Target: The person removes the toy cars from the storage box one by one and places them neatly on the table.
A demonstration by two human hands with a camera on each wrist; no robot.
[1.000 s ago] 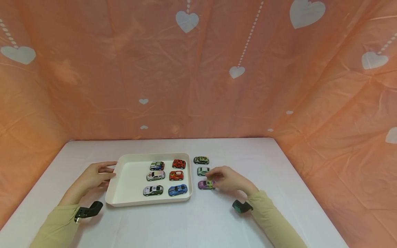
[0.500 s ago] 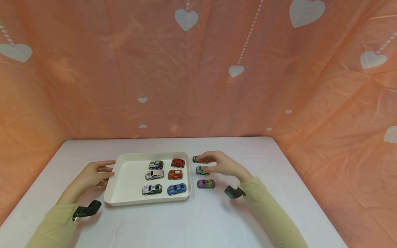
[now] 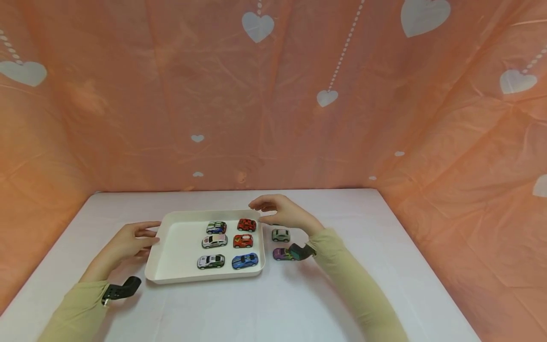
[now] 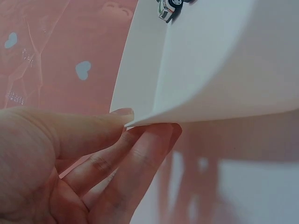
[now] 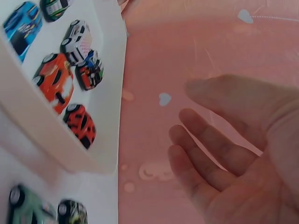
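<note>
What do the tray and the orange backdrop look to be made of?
Tray: probably smooth plastic, low sheen; its thin, even wall and rounded corners suggest moulding.
Orange backdrop: likely thin plastic sheeting or coated fabric, softly shiny, given its creases.

Head view pretty evenly lit, soft shadows on table. Wrist views kinda dim, green car blurry in right one.

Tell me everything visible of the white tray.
The white tray is shallow and rectangular, with rounded corners, raised walls and a smooth, plastic look. It lies open side up on the white tabletop, six toy cars towards its right. The left hand pinches its left edge; the right hand hovers apart, near its far right corner.
</note>
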